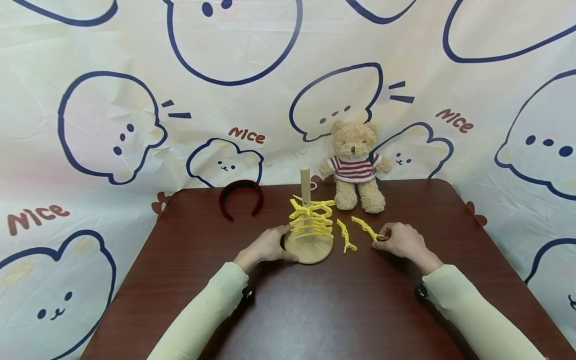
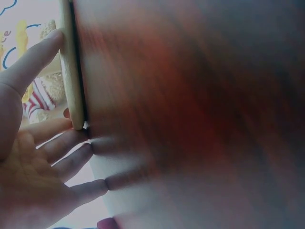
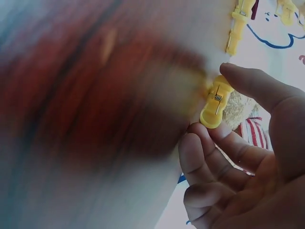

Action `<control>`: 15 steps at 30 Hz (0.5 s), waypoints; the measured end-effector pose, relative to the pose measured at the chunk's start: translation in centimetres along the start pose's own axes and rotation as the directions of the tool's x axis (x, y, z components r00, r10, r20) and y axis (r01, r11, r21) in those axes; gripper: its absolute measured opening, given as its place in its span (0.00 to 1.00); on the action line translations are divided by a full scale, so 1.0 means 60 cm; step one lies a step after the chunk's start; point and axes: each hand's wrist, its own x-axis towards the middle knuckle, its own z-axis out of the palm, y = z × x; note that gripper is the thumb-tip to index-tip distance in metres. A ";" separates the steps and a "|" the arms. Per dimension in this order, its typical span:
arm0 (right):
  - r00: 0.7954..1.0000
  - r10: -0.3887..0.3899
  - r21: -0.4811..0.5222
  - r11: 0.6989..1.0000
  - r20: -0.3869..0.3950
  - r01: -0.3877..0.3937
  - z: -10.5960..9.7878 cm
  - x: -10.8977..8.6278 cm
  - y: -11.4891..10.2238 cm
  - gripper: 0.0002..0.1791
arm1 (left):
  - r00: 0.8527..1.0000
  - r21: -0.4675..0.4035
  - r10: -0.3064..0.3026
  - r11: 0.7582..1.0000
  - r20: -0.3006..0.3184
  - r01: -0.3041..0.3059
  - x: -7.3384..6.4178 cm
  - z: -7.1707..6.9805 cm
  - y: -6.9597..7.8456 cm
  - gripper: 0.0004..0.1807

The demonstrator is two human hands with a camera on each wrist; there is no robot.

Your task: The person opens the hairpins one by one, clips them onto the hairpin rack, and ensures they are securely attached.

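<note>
the right clip (image 1: 366, 228) is being pinched off-centre by the right hand (image 1: 405, 242), risking twisting; the base (image 1: 309, 253) is being touched by the straight-fingered left hand (image 1: 268, 245).

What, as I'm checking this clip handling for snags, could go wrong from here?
The right hand pinches one yellow hair clip near its end, so it might slip or spring open. A second yellow hair clip lies between that hand and the wooden stand and could be knocked aside. The left hand holds the stand's round base by its edge; a nudge there might jostle the yellow hair clips on the stand.
</note>
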 end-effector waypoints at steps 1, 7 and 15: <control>1.000 -0.001 0.008 1.000 -0.009 0.001 -0.001 -0.001 0.002 0.19 | 1.000 -0.003 -0.002 1.000 0.001 0.002 0.000 0.000 0.000 0.55; 0.995 -0.046 0.057 0.997 -0.087 0.051 -0.007 -0.005 0.017 0.19 | 1.000 -0.005 -0.004 1.000 0.003 0.004 0.000 0.000 0.001 0.55; 0.986 -0.061 0.095 0.993 -0.157 0.076 -0.017 -0.008 0.025 0.17 | 1.000 -0.008 -0.009 1.000 0.005 0.009 0.001 0.001 0.000 0.55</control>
